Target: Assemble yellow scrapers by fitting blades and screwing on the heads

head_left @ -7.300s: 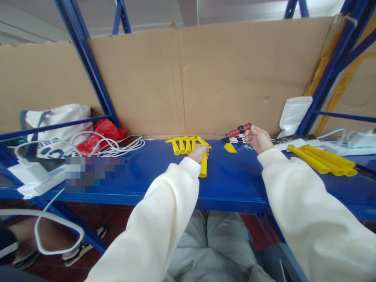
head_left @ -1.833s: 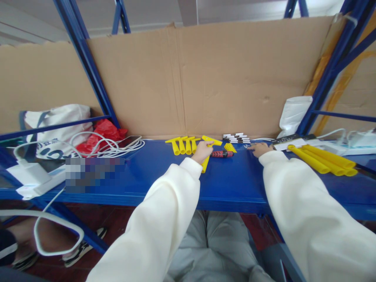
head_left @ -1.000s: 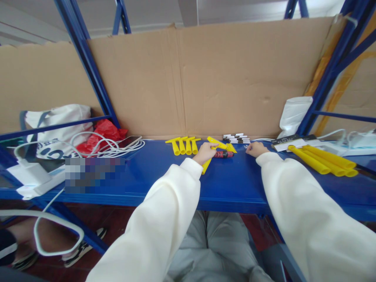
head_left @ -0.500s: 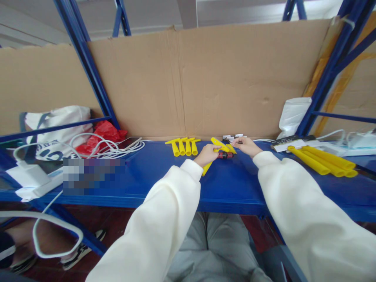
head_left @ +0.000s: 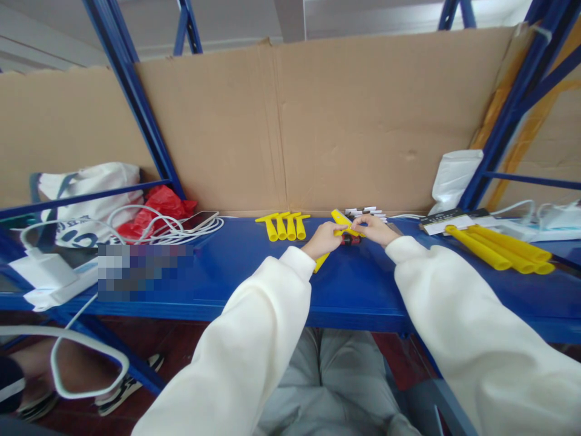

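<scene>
My left hand (head_left: 323, 240) is closed around a yellow T-shaped plastic tool, with its flat head (head_left: 340, 218) above the fingers and its tube handle (head_left: 321, 263) out below. My right hand (head_left: 373, 229) has thumb and forefinger pinched together at the right part of that head; anything between the fingertips is too small to make out. Just below the fingers lies a red-and-black tool (head_left: 350, 240), partly hidden, like a screwdriver handle. Several yellow T-shaped tools (head_left: 282, 226) stand in a row left of my hands. Small white-and-dark pieces (head_left: 365, 212) lie behind them.
Several yellow tubes (head_left: 499, 249) lie at the right by a black-and-white packet (head_left: 454, 219). White cables (head_left: 200, 229), a red bag (head_left: 158, 209) and a power strip (head_left: 68, 287) are on the left. Cardboard (head_left: 363, 121) closes off the back of the blue shelf (head_left: 254, 266).
My right hand has moved left, and its fingertips now meet the head of the yellow tool. My left hand has shifted slightly right with the tool.
</scene>
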`<state>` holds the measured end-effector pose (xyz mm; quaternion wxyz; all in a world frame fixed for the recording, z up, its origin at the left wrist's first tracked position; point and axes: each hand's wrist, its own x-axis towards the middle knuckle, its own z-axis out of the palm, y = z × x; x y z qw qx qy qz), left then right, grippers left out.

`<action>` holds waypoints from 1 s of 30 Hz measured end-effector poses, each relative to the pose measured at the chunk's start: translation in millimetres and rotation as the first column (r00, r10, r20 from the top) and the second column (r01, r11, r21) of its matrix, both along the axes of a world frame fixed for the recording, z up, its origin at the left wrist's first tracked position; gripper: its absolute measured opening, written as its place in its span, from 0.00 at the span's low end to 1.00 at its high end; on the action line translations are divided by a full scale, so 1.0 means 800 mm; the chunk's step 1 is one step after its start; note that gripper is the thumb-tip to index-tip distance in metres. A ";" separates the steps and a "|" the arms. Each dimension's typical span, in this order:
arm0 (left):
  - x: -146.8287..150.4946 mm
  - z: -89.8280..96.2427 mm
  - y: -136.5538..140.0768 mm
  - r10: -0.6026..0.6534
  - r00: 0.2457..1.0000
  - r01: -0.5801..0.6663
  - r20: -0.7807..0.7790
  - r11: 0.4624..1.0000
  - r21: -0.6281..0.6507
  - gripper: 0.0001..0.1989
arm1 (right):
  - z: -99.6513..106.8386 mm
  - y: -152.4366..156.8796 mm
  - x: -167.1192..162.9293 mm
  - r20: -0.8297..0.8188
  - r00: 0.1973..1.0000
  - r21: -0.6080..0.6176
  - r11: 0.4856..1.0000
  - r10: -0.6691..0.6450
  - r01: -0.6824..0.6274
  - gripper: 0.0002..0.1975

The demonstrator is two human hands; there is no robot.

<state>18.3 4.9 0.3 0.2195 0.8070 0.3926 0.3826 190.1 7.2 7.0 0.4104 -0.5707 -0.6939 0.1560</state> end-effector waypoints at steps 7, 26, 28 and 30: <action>0.000 0.002 -0.003 0.014 0.998 -0.012 -0.062 0.999 0.039 0.22 | -0.003 -0.001 -0.003 -0.025 0.999 -0.041 0.999 -0.026 0.025 0.06; -0.001 0.002 0.000 0.030 0.994 -0.020 -0.108 0.995 0.095 0.23 | -0.021 0.011 -0.020 -0.400 0.903 -0.066 0.987 -0.159 0.145 0.04; -0.001 0.003 0.002 0.036 0.994 -0.027 -0.101 0.995 0.097 0.23 | -0.016 0.008 -0.018 -0.385 0.912 -0.108 0.988 -0.143 0.109 0.01; -0.002 0.004 0.003 0.046 0.993 -0.034 -0.112 0.993 0.112 0.23 | -0.012 0.004 -0.016 -0.369 0.921 -0.130 0.988 -0.125 0.082 0.04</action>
